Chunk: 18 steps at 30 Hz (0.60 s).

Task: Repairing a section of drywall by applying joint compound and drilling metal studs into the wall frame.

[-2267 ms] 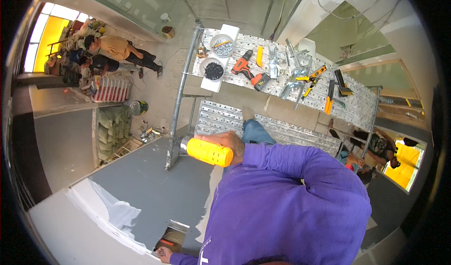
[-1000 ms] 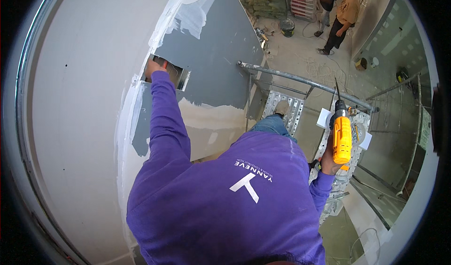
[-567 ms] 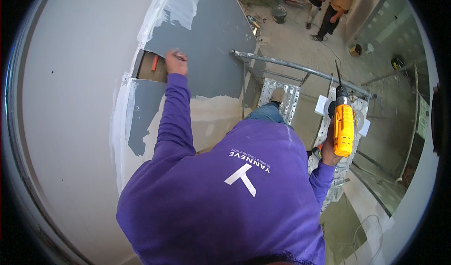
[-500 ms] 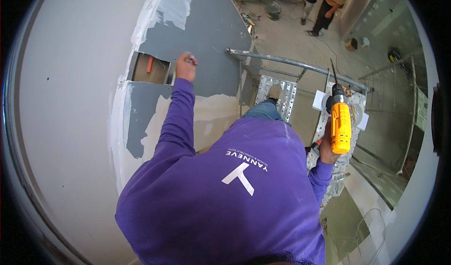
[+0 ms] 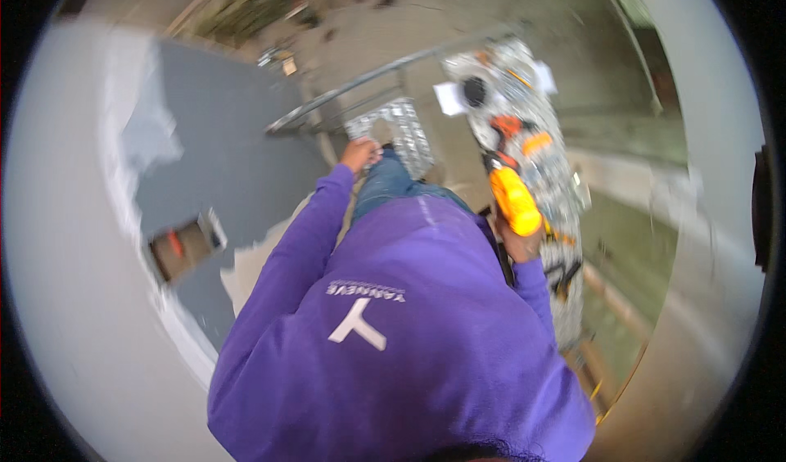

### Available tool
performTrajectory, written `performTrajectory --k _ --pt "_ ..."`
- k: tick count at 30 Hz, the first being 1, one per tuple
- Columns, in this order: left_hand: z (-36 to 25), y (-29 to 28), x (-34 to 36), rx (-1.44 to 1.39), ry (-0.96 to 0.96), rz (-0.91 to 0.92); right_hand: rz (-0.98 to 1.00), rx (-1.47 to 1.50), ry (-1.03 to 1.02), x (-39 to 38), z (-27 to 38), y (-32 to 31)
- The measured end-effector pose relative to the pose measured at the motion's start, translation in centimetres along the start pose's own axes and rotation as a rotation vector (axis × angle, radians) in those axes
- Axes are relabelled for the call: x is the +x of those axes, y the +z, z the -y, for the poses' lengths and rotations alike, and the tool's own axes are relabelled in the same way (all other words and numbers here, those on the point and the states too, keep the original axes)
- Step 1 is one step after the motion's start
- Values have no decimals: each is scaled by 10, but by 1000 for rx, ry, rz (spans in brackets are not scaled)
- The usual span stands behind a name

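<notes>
My right hand (image 5: 521, 243) is wrapped round a yellow cordless drill (image 5: 514, 198), held beside my body above a metal scaffold plank. Motion blurs the drill's front end. My left hand (image 5: 362, 154) is in front of me, with its fingers curled together; whether anything small is inside them is hidden. To its left, a rectangular opening (image 5: 196, 247) is cut in the grey wall panel (image 5: 233, 110), and an orange-red piece (image 5: 174, 243) shows inside it.
The plank (image 5: 565, 175) on my right bears an orange-and-black power tool (image 5: 506, 126), a round container with a dark inside (image 5: 475, 91) and other tools. A scaffold rail (image 5: 360, 81) crosses ahead, beside a perforated metal platform (image 5: 409, 130). Blurred people stand at the far end.
My left hand has left the wall opening and come in front of my body. The drill has dropped lower and tilted at my right. The whole view has turned and blurred.
</notes>
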<state>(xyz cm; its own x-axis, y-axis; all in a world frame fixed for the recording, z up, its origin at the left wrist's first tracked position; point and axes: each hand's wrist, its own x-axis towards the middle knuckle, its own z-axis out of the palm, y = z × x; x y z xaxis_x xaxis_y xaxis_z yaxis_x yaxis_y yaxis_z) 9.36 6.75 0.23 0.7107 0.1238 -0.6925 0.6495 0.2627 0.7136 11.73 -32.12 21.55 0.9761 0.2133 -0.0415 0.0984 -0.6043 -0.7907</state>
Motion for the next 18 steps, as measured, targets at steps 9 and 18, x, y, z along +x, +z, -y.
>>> performTrajectory --k 9,18 --pt "-3 78 56 561 -76 180 -201 -86 251 -59 2 -17" --pt "9 -8 90 1144 89 354 -325 -44 812 -102 -49 -13"
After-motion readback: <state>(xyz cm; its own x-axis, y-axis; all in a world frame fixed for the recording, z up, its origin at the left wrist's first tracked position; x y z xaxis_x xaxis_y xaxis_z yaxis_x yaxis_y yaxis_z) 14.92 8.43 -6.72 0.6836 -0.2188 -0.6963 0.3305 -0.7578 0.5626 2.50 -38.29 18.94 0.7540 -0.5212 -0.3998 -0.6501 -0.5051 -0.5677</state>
